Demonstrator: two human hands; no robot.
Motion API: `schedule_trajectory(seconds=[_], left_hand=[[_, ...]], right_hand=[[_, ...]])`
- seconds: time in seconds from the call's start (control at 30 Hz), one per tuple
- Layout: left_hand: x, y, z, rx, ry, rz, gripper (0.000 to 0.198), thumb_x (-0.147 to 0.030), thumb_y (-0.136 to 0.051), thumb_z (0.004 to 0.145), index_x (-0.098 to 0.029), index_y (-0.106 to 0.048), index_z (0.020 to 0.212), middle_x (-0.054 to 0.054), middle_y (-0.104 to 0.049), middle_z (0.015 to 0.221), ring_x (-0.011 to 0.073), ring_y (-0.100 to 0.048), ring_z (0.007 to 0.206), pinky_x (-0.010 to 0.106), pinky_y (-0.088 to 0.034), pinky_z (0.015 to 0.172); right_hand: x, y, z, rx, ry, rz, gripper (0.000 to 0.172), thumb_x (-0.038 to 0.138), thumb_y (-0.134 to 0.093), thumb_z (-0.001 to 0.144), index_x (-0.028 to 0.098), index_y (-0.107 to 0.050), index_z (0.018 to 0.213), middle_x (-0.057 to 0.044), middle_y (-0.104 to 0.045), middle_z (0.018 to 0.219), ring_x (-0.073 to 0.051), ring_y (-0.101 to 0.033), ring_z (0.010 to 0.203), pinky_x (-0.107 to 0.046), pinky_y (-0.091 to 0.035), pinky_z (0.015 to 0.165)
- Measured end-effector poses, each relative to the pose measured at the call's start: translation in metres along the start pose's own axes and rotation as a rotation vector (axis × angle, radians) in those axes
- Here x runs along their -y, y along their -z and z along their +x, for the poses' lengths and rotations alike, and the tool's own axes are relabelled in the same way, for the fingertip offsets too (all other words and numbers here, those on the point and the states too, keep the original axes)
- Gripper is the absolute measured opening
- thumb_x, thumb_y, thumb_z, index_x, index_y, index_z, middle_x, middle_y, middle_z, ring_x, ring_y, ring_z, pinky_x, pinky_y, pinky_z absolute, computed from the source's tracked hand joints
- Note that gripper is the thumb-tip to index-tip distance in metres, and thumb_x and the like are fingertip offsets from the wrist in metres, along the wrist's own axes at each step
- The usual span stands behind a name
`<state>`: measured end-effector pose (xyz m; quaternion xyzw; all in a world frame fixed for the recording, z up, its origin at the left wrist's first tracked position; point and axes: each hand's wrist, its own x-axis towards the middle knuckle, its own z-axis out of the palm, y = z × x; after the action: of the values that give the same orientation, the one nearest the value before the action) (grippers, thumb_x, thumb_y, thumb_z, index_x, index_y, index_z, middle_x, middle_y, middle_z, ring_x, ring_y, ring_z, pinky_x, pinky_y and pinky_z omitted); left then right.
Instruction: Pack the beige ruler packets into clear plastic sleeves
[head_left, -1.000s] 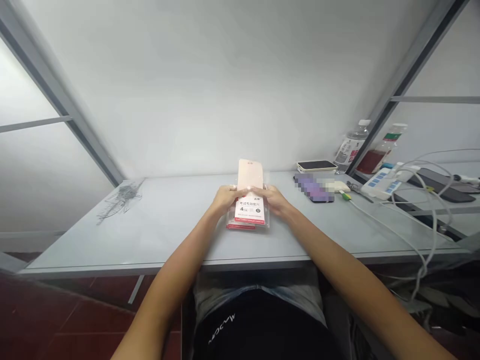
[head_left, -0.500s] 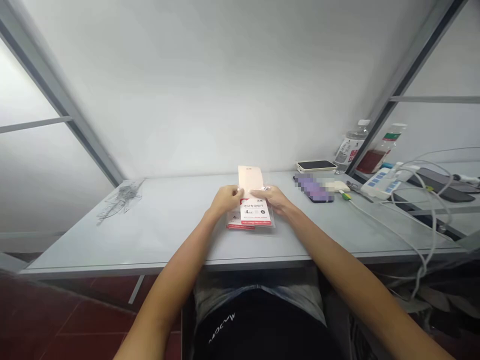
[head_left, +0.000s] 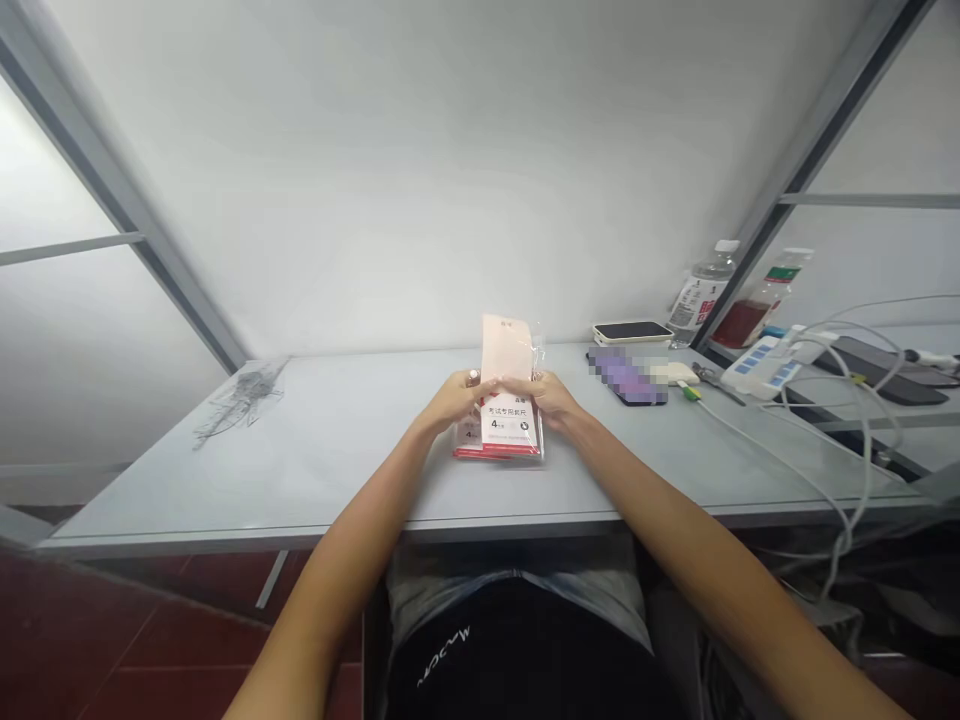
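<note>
Two flat ruler-set packets in clear plastic lie one over the other between my hands. The front packet [head_left: 508, 428] has a white and red printed label, with a pale pink upper part [head_left: 506, 342] standing above my fingers. Behind it, the second packet [head_left: 468, 442] shows only at the lower left. My left hand [head_left: 456, 396] is closed on the left side of the packets, its thumb across the front. From the right, my right hand [head_left: 553, 394] grips the other edge, thumb also on the front. The fingers behind the packets are hidden.
A crumpled clear plastic wrapper [head_left: 251, 392] lies at the table's left end. To the right are a purple phone [head_left: 634, 378], a pale phone case [head_left: 634, 332], a power strip [head_left: 772, 365], white cables [head_left: 795, 472] and a bottle [head_left: 701, 295]. A wall closes off the back.
The packets have been squared up, overlapping more, and the pink top stands slightly higher and further right. My two thumbs have come closer together on the front. Nothing else on the table has moved.
</note>
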<state>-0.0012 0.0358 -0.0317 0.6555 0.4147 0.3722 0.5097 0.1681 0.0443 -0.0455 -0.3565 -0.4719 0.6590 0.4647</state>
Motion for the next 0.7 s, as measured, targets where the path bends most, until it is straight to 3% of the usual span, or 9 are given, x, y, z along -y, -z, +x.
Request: schedule_trajectory(seconds=[0.07,0.13,0.27,0.43,0.5,0.63,0.7], left_hand=[[-0.001,0.001,0.000,0.060,0.034,-0.065,0.029,-0.040,-0.063,0.068,-0.013,-0.060,0.078,0.007,-0.063,0.074,0.0142,-0.058,0.064,0.025,-0.045,0.054],[0.002,0.000,0.001,0.037,0.066,-0.112,0.029,-0.038,-0.067,0.064,-0.011,-0.061,0.075,0.008,-0.064,0.074,0.0156,-0.059,0.067,0.027,-0.047,0.058],[0.011,-0.006,0.006,-0.146,0.083,-0.078,0.031,-0.039,-0.069,0.061,-0.011,-0.058,0.066,0.005,-0.062,0.064,0.0154,-0.059,0.058,0.026,-0.045,0.052],[0.014,-0.010,0.009,-0.366,0.026,-0.012,0.033,-0.042,-0.068,0.060,-0.014,-0.053,0.069,0.001,-0.059,0.059,0.0117,-0.055,0.049,0.020,-0.038,0.041],[0.011,-0.008,0.008,-0.303,0.066,-0.061,0.033,-0.043,-0.066,0.063,-0.013,-0.055,0.072,0.003,-0.060,0.063,0.0125,-0.056,0.052,0.021,-0.039,0.044],[0.004,-0.004,0.002,0.017,0.163,-0.201,0.028,-0.037,-0.067,0.065,-0.011,-0.061,0.071,0.007,-0.064,0.071,0.0157,-0.060,0.064,0.027,-0.046,0.057],[0.003,-0.003,0.000,0.058,0.186,-0.209,0.026,-0.034,-0.070,0.061,-0.010,-0.061,0.065,0.007,-0.064,0.068,0.0155,-0.059,0.064,0.028,-0.046,0.060]], right_hand=[[-0.001,0.000,0.001,-0.027,-0.008,-0.030,0.018,0.021,-0.072,0.062,0.012,-0.064,0.076,-0.007,-0.069,0.069,-0.020,-0.064,0.062,-0.030,-0.052,0.058],[-0.003,0.001,0.003,-0.073,0.006,-0.075,0.020,0.022,-0.074,0.060,0.012,-0.064,0.074,-0.007,-0.069,0.068,-0.019,-0.064,0.060,-0.029,-0.052,0.056],[-0.005,0.003,0.006,-0.132,0.061,-0.108,0.027,0.026,-0.077,0.056,0.012,-0.063,0.074,-0.006,-0.069,0.070,-0.019,-0.064,0.062,-0.028,-0.051,0.056],[-0.005,0.000,0.006,-0.032,-0.002,0.005,0.029,0.024,-0.075,0.059,0.014,-0.061,0.083,-0.007,-0.069,0.082,-0.020,-0.065,0.070,-0.030,-0.053,0.062],[-0.004,0.000,0.005,-0.058,0.015,0.024,0.029,0.021,-0.075,0.059,0.014,-0.061,0.084,-0.007,-0.069,0.082,-0.020,-0.065,0.071,-0.030,-0.054,0.064],[-0.001,0.001,0.004,-0.155,0.098,0.038,0.032,0.019,-0.075,0.058,0.015,-0.059,0.085,-0.006,-0.069,0.084,-0.020,-0.065,0.073,-0.032,-0.055,0.066],[-0.001,0.001,0.003,-0.119,0.098,0.046,0.034,0.020,-0.076,0.058,0.016,-0.058,0.087,-0.006,-0.069,0.086,-0.022,-0.065,0.075,-0.034,-0.055,0.066]])
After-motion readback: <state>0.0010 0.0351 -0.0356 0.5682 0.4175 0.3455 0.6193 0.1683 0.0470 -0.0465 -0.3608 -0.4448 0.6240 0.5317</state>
